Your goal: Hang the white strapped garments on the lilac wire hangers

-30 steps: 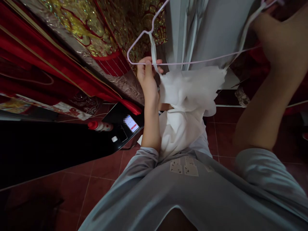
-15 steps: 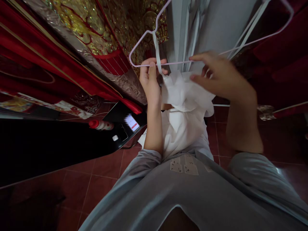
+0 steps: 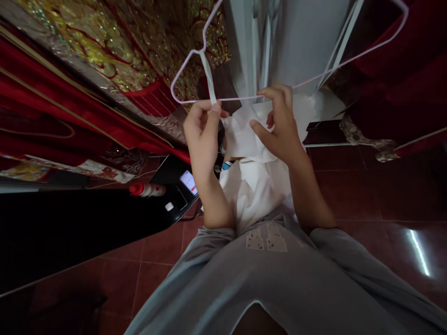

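Observation:
A thin pale wire hanger (image 3: pixel 188 56) is raised in front of me with a white garment (image 3: pixel 258 177) hanging from it by narrow straps. My left hand (image 3: pixel 200 128) is closed, pinching the hanger's bottom bar where the left strap (image 3: pixel 208 81) loops over it. My right hand (image 3: pixel 279 123) is closed too: fingertips pinch the bottom bar near its middle, and the thumb presses on the white fabric just below. The garment drapes down against my grey shirt.
Red and gold embroidered fabric (image 3: pixel 104 70) hangs at the left. A black table (image 3: pixel 70 218) holds a lit phone (image 3: pixel 189 181), a red-capped bottle (image 3: pixel 146 190) and a small white object (image 3: pixel 169 206). White door frames (image 3: pixel 289 42) stand ahead, dark red cloth at the right, red floor tiles below.
My right hand came down from the hanger's upper right end to the middle of the bottom bar and the fabric. The hanger and garment shifted slightly left.

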Available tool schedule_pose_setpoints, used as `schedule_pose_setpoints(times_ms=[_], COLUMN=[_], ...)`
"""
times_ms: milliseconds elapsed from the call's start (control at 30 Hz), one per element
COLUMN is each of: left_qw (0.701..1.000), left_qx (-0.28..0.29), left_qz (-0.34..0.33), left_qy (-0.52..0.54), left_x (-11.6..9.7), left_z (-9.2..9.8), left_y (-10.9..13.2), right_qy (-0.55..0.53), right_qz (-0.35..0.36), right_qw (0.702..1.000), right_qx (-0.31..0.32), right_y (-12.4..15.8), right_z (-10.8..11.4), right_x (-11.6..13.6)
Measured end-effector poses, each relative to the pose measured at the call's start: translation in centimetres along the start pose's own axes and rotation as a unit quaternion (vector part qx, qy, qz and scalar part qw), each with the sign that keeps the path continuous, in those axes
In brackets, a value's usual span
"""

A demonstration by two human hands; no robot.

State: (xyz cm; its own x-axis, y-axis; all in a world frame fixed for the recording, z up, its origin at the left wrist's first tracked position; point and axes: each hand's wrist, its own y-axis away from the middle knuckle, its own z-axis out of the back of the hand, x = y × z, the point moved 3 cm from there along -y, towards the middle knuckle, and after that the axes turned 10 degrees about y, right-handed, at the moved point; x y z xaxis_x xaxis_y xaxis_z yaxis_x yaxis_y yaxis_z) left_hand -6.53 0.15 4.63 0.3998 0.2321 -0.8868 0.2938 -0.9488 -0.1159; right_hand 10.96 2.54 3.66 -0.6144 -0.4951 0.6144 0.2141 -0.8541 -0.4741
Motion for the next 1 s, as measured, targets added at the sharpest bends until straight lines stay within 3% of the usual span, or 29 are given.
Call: schedule_pose_setpoints(times_ms=[100, 267, 333, 433, 567, 700, 767, 867, 1000], left_qw=[0.997, 0.995, 0.993, 0.992, 0.986, 0.976, 0.976, 0.991, 0.996], left_qx=[0.046, 0.086, 0.094, 0.074, 0.047, -0.070, -0.099, -0.069, -0.028], left_qz=[-0.059, 0.011, -0.001, -0.072, -0.119, -0.132, -0.105, -0.060, -0.053], left_qy=[-0.009, 0.053, 0.066, 0.076, 0.107, 0.162, 0.160, 0.100, 0.060], left_x=[-2.3, -5.6, -6.7, -7.4, -6.0, -3.2, -1.5, 0.7, 2.2], left_z=[-1.2, -3.3, -3.2, -1.8, 0.9, 4.2, 5.2, 4.7, 2.2], left_y=[-0.3, -2.4, -3.3, -4.1, -4.1, -3.5, -3.3, -3.4, -3.4], right_qy=[0.009, -0.009, -0.009, -0.003, -0.013, -0.019, -0.021, -0.028, -0.021], right_qz=[-0.021, -0.010, -0.003, -0.003, 0.002, 0.004, -0.006, -0.010, -0.004], right_qw=[1.000, 1.000, 1.000, 1.000, 1.000, 0.999, 0.999, 0.999, 0.999], right_qx=[0.008, 0.001, 0.000, 0.006, -0.013, -0.028, -0.025, -0.024, -0.026], right_y=[0.1, -0.2, -0.4, -0.5, -0.6, -0.4, -0.2, -0.1, -0.2], right_z=[0.1, -0.3, -0.6, -1.1, -1.0, -0.5, -0.6, -1.2, -1.7], right_x=[-0.1, -0.6, -0.9, -1.2, -1.2, -0.8, -0.4, 0.2, 0.2])
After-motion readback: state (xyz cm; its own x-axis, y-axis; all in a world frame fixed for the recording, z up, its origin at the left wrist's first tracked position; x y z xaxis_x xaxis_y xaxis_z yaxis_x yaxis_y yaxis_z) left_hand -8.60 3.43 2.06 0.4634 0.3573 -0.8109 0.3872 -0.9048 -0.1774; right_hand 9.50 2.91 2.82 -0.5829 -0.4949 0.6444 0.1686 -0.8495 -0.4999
